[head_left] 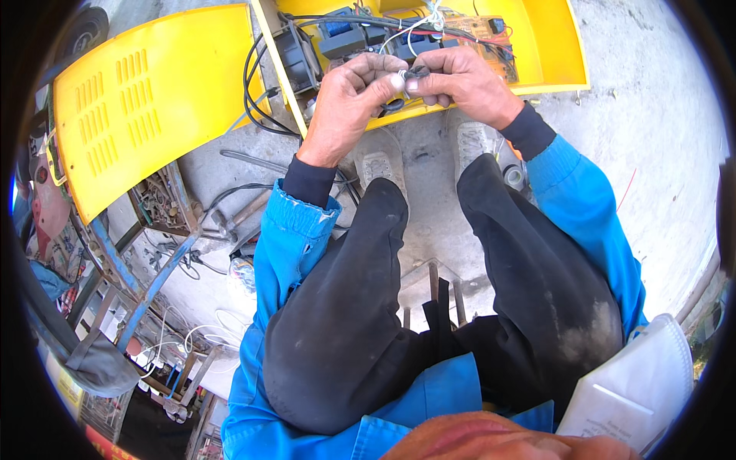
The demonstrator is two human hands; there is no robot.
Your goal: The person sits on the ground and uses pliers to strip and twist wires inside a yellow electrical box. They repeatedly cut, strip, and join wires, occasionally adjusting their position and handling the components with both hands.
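Note:
Both hands meet above the near edge of an open yellow metal housing [552,46]. Between thumb and fingers my left hand [357,95] pinches a pale end of a small black cable piece [416,72]. My right hand [460,80] grips the dark part of the same piece, close beside the left thumb. A black loop of cable [393,106] hangs just below the fingers. Inside the housing lie a black cooling fan [296,60], transformers with blue windings [338,27], bundled wires and a brown circuit board [482,34]. What the curled fingers cover is hidden.
A yellow vented panel [167,86] leans at the left. Below it are a box of small metal parts [161,198], a hammer [223,224] and black cables on the concrete floor. A blue metal frame [161,282] stands nearer. A roll of tape [513,176] lies by the right shoe.

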